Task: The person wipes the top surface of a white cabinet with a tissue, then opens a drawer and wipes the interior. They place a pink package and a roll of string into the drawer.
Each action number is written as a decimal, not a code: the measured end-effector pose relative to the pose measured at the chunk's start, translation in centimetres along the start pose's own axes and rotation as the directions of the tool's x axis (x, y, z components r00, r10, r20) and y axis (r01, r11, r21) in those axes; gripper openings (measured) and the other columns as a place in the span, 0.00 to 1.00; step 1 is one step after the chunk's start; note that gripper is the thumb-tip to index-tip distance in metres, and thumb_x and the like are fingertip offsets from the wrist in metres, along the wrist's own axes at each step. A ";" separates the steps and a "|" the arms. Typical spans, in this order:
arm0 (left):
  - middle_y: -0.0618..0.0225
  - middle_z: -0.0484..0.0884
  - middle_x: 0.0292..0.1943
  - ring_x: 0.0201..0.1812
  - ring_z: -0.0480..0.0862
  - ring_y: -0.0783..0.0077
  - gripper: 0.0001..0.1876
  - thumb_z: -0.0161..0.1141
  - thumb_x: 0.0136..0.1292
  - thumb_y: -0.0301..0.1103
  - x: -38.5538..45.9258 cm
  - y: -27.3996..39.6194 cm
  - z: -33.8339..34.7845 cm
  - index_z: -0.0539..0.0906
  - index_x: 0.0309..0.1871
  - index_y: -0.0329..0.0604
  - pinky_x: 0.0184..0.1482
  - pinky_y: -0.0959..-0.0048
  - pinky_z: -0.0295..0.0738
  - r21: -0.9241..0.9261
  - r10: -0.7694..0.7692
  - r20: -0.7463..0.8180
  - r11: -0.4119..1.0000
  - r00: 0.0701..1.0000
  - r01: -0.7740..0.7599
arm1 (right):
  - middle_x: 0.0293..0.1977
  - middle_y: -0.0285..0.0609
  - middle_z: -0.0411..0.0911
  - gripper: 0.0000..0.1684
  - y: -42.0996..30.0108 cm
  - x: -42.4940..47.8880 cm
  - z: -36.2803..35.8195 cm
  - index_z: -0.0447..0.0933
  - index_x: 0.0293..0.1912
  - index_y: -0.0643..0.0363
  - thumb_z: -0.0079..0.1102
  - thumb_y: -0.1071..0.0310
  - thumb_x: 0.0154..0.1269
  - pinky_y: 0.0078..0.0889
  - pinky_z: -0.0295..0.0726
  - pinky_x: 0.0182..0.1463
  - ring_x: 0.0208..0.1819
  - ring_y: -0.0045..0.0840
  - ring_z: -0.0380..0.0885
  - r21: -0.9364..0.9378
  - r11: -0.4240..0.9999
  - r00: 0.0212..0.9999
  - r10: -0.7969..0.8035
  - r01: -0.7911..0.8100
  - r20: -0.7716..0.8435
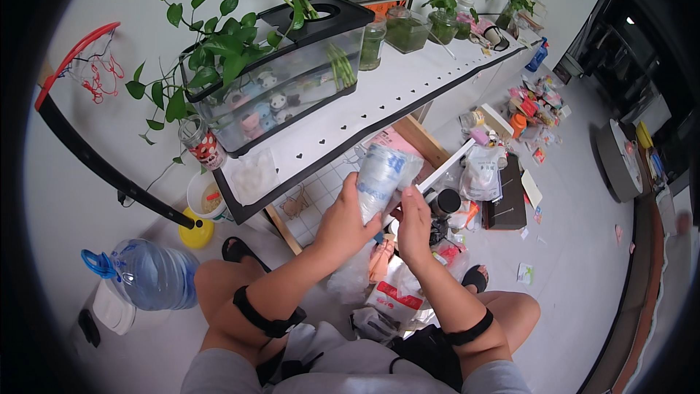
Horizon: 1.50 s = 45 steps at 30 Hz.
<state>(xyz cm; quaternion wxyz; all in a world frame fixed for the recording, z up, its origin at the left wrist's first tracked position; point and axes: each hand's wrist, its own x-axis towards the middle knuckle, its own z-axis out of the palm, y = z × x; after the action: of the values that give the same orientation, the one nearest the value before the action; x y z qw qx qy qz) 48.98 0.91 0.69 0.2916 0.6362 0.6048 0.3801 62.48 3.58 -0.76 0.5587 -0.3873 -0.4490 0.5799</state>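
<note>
My left hand (344,224) grips a roll of clear plastic with blue print (379,178), tilted up over an open drawer (311,202). Close to the roll's right side is my right hand (413,221), its fingertips near the loose plastic edge; whether they pinch it I cannot tell. The drawer has a grid-patterned liner with cat drawings, and a pink sheet (395,139) lies at its back. Below my hands, plastic bags and an orange cloth-like item (381,259) are heaped between my legs. A black-lidded container (445,202) is right of my right hand.
A long white cabinet top (328,126) holds a plastic tank (284,87) with plush toys, plants and several glass jars. A large water bottle (156,273) is at the left. On the floor at right are a dark box (506,197), a filled bag (481,172) and scattered packets.
</note>
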 end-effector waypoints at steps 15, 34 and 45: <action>0.65 0.77 0.54 0.46 0.80 0.76 0.33 0.65 0.55 0.25 -0.4 -1.2 -11.4 0.69 0.66 0.41 0.40 0.76 0.79 -0.753 -0.153 0.162 0.620 0.975 0.223 | 0.43 0.36 0.78 0.25 -1.8 3.5 6.4 0.74 0.53 0.60 0.60 0.50 0.67 0.25 0.78 0.46 0.42 0.20 0.77 -0.027 0.861 0.784 0.475 -0.508 0.400; 0.63 0.80 0.48 0.42 0.80 0.75 0.31 0.64 0.55 0.26 1.9 -7.0 -16.7 0.72 0.65 0.40 0.35 0.75 0.78 -0.772 -0.344 0.075 0.574 0.936 0.273 | 0.38 0.47 0.83 0.14 23.5 7.0 9.0 0.84 0.40 0.55 0.66 0.64 0.51 0.43 0.79 0.46 0.43 0.42 0.81 -0.289 0.291 -0.216 0.940 0.912 0.265; 0.64 0.78 0.47 0.39 0.77 0.79 0.31 0.65 0.54 0.24 3.4 -7.9 -16.5 0.72 0.64 0.37 0.36 0.77 0.75 -0.794 -0.347 0.031 0.561 0.937 0.234 | 0.45 0.45 0.82 0.17 36.4 3.5 3.3 0.82 0.47 0.51 0.63 0.66 0.55 0.43 0.78 0.51 0.50 0.40 0.80 -0.532 0.310 0.108 0.781 0.788 0.615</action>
<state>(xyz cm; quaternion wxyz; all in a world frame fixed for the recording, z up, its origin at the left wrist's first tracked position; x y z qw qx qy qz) 30.78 3.56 3.45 0.5595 0.3085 0.4898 0.5932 48.15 7.83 -34.33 -0.2696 -0.1162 -0.9204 0.2581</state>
